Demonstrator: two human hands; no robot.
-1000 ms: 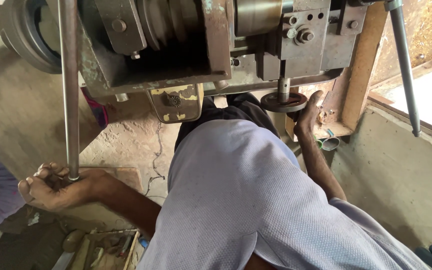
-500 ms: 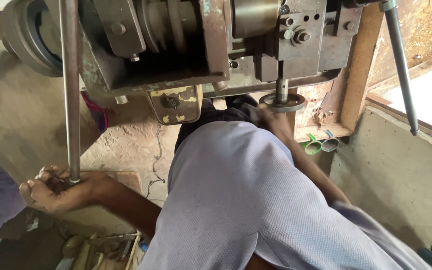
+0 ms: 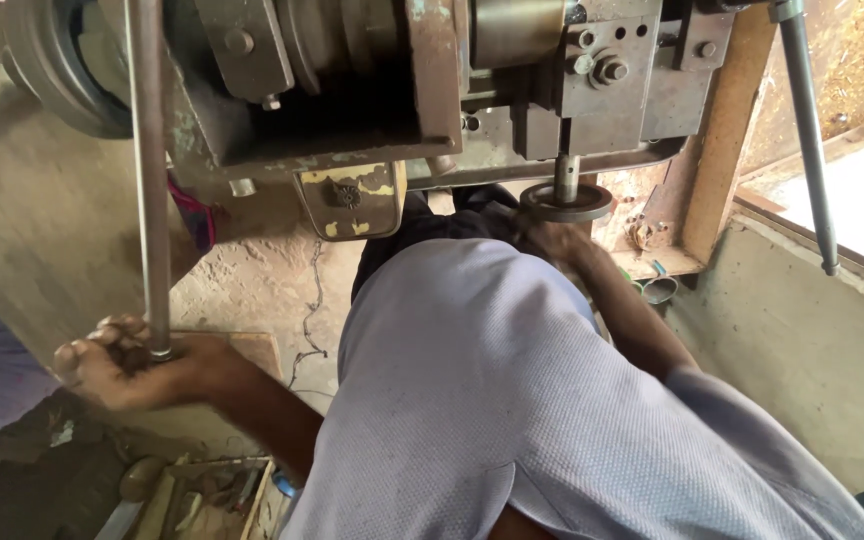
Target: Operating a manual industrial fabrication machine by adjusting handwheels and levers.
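Workshop: heavy greasy metal machine [image 3: 382, 90], cracked concrete floor [image 3: 272, 290].

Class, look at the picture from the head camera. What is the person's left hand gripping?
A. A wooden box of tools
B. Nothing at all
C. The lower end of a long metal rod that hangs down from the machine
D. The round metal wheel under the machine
C: the left hand is closed around the bottom end of the long metal rod, which runs straight up to the machine.

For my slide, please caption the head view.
Left hand grips a steel lever; right hand reaches under a handwheel.
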